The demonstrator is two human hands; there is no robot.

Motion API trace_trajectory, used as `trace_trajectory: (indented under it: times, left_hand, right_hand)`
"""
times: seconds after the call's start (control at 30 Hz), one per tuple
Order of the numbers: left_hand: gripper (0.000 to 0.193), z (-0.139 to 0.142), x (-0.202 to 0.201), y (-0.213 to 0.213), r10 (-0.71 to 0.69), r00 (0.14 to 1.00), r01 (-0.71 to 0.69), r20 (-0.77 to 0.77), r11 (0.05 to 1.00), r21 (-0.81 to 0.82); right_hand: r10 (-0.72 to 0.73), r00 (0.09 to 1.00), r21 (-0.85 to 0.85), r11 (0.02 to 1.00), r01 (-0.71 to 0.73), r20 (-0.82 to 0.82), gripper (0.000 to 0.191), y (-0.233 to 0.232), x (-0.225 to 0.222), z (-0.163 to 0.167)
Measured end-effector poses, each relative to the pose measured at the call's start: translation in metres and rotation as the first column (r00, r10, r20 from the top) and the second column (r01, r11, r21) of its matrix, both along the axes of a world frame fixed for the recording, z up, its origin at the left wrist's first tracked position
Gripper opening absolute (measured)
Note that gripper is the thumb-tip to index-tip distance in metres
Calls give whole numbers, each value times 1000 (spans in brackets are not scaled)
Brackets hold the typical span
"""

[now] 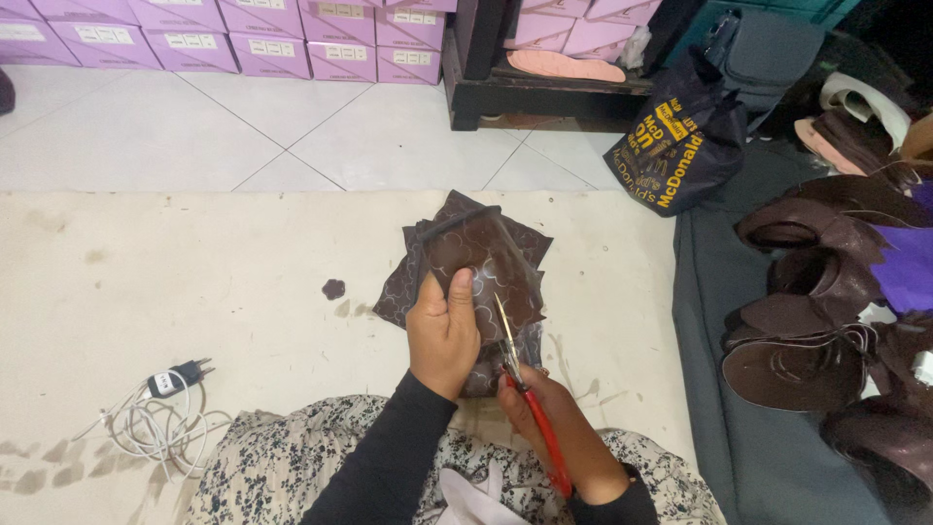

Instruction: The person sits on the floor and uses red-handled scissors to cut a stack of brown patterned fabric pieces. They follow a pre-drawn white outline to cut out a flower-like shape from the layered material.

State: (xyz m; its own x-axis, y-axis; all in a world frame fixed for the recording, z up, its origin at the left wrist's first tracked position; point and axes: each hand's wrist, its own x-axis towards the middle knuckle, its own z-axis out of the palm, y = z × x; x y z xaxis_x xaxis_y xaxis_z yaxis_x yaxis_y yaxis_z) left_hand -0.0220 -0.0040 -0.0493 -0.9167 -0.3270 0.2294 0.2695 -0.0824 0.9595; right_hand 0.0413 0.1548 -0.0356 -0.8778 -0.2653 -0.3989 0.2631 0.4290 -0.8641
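The brown patterned piece [481, 267] is held up just above a stack of similar brown pieces [418, 292] lying on the cream mat [194, 282]. The blades of the scissors [515, 365] have entered the piece from its lower edge, on its right side, and reach roughly a third of the way up; I judge the cutting as under way but far from finished, since most of the piece above the blade tips looks whole. One small dark scrap [333, 289] lies on the mat to the left of the stack, which may be an offcut, though it is too small to be sure.

The left hand [442, 335] is closed on the lower left part of the piece, thumb pressed flat on its face and pointing up, wrist bent back toward the body. The right hand [554, 418] sits below and to the right of the piece, closed around the red handles, the blades angled up and slightly left.

Right of the piece, beyond the mat's edge, dark brown shoe uppers [807, 321] lie heaped on a grey cloth [709, 389]. A dark printed bag [675, 146] stands above and to the right. A white cable with a plug [160, 413] rests far to the lower left, and pink boxes [243, 34] line the wall beyond the piece.
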Motion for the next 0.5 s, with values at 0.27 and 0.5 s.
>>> trace_trajectory:
  times: [0.27, 0.5]
  left_hand:
    - [30, -5, -2, 1, 53, 998, -53, -45, 999, 8]
    - [31, -7, -2, 3, 62, 994, -59, -89, 998, 33]
  right_hand:
    - [-39, 998, -13, 999, 38, -47, 40, -1, 2, -3]
    - [-74, 994, 40, 996, 77, -78, 44, 0, 5, -15]
